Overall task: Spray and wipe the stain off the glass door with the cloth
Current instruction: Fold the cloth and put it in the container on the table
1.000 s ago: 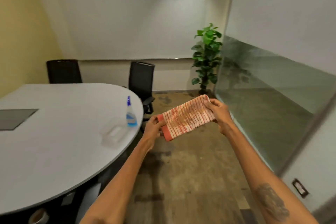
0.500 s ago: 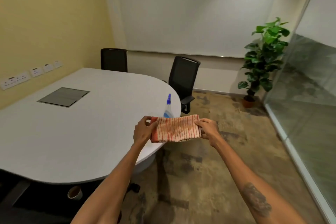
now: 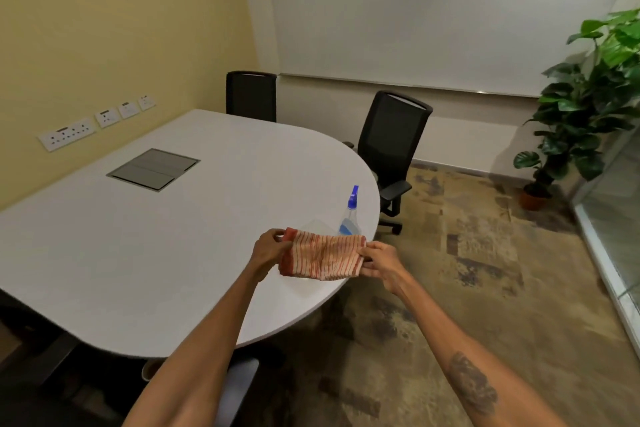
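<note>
A folded orange-and-white striped cloth (image 3: 322,256) is stretched between both my hands above the table's near right edge. My left hand (image 3: 268,248) pinches its left end and my right hand (image 3: 381,262) pinches its right end. Just behind the cloth a clear spray bottle (image 3: 349,217) with a blue nozzle stands upright on the white table (image 3: 173,236). A clear plastic container (image 3: 317,227) lies by the bottle, mostly hidden by the cloth. The glass wall (image 3: 613,218) shows only as a strip at the far right.
Two black office chairs (image 3: 393,135) stand behind the table. A potted green plant (image 3: 585,107) is in the right corner beside the glass. A grey cable hatch (image 3: 154,168) is set into the tabletop. Patterned carpet (image 3: 467,270) spreads between table and glass.
The view has swung left, away from the glass and toward the table. Both hands have carried the cloth left and down, over the table edge near the spray bottle.
</note>
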Tool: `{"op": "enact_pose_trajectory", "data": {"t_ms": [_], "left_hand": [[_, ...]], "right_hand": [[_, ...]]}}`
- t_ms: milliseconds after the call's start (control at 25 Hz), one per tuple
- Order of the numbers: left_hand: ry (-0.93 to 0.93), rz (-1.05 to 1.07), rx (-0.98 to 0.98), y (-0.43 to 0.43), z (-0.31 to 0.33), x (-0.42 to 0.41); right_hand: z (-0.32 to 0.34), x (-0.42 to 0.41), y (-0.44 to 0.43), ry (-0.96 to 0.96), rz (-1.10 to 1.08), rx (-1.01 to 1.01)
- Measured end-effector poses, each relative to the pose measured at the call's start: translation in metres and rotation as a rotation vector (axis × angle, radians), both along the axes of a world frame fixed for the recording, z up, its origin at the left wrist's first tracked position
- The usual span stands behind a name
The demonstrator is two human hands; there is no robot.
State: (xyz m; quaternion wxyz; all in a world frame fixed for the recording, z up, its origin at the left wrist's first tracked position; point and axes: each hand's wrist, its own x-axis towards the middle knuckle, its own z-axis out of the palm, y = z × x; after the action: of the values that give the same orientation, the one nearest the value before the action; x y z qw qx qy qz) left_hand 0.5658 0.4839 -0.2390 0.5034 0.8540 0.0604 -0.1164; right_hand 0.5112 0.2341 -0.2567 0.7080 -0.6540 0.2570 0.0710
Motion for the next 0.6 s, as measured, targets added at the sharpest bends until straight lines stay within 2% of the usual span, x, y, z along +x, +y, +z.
{"op": "enact_pose_trajectory", "data": {"t_ms": [120, 240, 600], "left_hand": [[-0.105, 0.046, 0.106, 0.003, -0.014, 0.031], [-0.169, -0.01, 0.213, 0.006, -0.026, 0.071], [-0.123, -0.27, 0.379, 0.008, -0.076, 0.207]], "right_hand": [[-0.017, 0.037, 0.018, 0.042, -0.018, 0.023], [-0.034, 0.073, 0.039, 0.084, -0.061, 0.023], [-0.095, 0.174, 0.08, 0.197, -0.171, 0.022]]}}
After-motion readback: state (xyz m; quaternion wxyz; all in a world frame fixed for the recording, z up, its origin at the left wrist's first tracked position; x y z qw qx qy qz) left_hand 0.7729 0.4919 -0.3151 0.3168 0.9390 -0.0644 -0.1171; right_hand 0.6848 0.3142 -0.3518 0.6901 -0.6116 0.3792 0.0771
